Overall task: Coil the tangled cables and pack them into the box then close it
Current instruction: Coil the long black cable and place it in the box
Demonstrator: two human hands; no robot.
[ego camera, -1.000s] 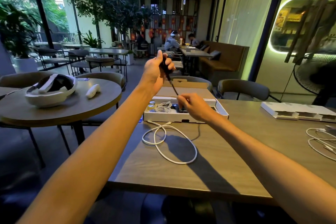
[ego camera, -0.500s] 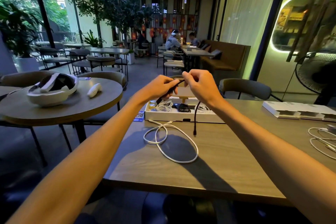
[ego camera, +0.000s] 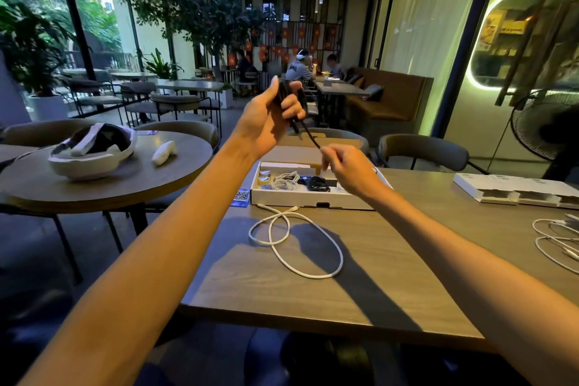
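While a smooth white cable [ego camera: 294, 241] lies looped on the matte wooden table [ego camera: 407, 260] before the open cardboard box [ego camera: 307, 196], the raised left hand [ego camera: 266, 122] clenches a coiled black cable [ego camera: 308, 133], its end pinched by the lower right hand [ego camera: 351, 168].

Wooden table [ego camera: 391, 276] with open box [ego camera: 300, 197], loose white cable [ego camera: 294, 241], QR card [ego camera: 242, 197]

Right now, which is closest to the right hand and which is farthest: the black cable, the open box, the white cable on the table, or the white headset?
From the right hand, in the head view:
1. Black cable: pinched in its fingers, running up to the left hand.
2. Open box: just beneath it.
3. White cable: loose on the table, nearer the person.
4. White headset: far left, on the round table.
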